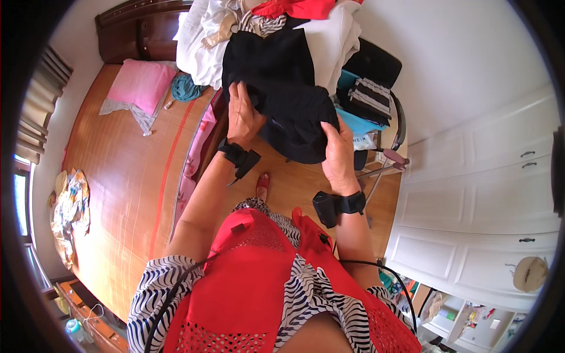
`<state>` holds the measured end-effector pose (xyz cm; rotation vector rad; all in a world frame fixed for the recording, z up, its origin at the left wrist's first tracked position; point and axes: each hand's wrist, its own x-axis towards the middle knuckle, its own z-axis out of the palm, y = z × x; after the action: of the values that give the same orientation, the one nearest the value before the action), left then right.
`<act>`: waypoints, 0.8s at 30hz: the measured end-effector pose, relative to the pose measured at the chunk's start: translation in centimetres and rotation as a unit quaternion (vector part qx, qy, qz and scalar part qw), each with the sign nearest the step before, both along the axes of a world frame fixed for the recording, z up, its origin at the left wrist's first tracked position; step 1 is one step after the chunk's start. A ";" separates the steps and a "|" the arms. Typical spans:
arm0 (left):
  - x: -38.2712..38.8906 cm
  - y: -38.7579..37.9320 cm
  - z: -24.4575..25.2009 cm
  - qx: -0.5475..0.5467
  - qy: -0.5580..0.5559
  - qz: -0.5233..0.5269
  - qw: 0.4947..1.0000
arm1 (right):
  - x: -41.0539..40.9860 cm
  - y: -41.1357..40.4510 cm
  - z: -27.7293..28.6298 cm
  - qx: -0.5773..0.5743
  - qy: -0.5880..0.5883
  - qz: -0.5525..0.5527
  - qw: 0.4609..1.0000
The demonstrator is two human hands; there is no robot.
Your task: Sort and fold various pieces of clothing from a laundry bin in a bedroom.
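A black garment (291, 114) hangs folded between my hands, its upper part (273, 55) draped on the heap of clothes in front of me. My left hand (242, 114) grips its left side, fingers flat on the cloth and thumb partly hidden by the fold. On the right edge, my right hand (336, 152) pinches the fabric, thumb on top and fingers behind. White cloth (329, 48), a red garment (295, 8) and a striped cloth (260, 23) lie in the heap.
To the right, a light blue bin (359, 121) holds folded clothes (370, 97), beside a chair (399, 125). A bed with a woven mat (128, 167) stands left, bearing a pink pillow (140, 84) and teal cloth (186, 87). White cabinets (468, 194) line the right wall.
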<state>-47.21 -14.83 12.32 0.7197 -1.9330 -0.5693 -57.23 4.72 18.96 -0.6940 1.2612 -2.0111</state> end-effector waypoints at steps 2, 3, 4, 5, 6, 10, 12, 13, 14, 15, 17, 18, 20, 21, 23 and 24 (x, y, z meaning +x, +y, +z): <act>1.0 2.5 2.9 -0.029 -0.003 -0.024 0.999 | 0.6 1.3 0.9 -0.001 0.021 -0.009 1.000; 1.9 3.7 4.8 -0.060 -0.003 -0.041 0.997 | 1.0 1.7 1.3 0.001 0.045 -0.008 0.999; 3.0 4.6 5.9 -0.102 -0.055 -0.080 0.990 | 1.3 2.2 1.4 0.004 0.067 -0.008 0.998; 3.4 5.0 6.2 -0.145 -0.076 -0.128 0.978 | 1.4 2.6 1.3 0.005 0.063 -0.010 0.998; 3.8 5.3 5.6 -0.109 -0.104 -0.183 0.971 | 1.4 3.0 1.3 0.037 0.102 -0.012 0.994; 4.0 4.8 5.4 0.016 -0.006 -0.172 0.985 | 1.5 5.2 2.4 0.159 0.305 -0.070 0.936; 4.7 3.6 8.4 0.005 -0.035 -0.146 0.989 | 1.4 6.6 2.6 0.224 0.407 -0.086 0.881; 4.8 3.1 9.6 -0.033 -0.029 -0.156 0.987 | 1.9 7.2 2.8 0.321 0.466 -0.143 0.812; 5.0 2.8 10.4 -0.060 -0.037 -0.154 0.986 | 2.3 7.6 2.1 0.357 0.470 -0.160 0.791; 5.2 2.5 11.2 -0.092 -0.042 -0.149 0.984 | 2.3 7.9 1.2 0.389 0.476 -0.177 0.769; 6.7 1.2 12.0 -0.035 -0.057 -0.140 0.988 | 2.3 8.6 -1.1 0.406 0.496 -0.226 0.734; 7.4 0.5 12.4 -0.027 -0.067 -0.133 0.988 | 2.2 9.1 -2.2 0.422 0.515 -0.269 0.696; 9.6 -1.4 12.7 0.000 -0.108 -0.119 0.987 | 2.8 10.2 -3.5 0.475 0.485 -0.310 0.665; 10.7 -2.3 12.5 0.003 -0.107 -0.121 0.987 | 3.0 10.5 -3.7 0.487 0.477 -0.333 0.652; 13.1 -4.3 12.1 -0.054 -0.143 -0.085 0.985 | 3.3 11.1 -3.9 0.497 0.475 -0.343 0.640; 14.1 -5.2 11.5 -0.118 -0.110 -0.098 0.982 | 3.5 11.2 -3.8 0.487 0.423 -0.335 0.687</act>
<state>-33.10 -20.07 23.86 0.4586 -2.2499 -0.3813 -53.77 15.89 15.21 -0.6269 3.1459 -0.9810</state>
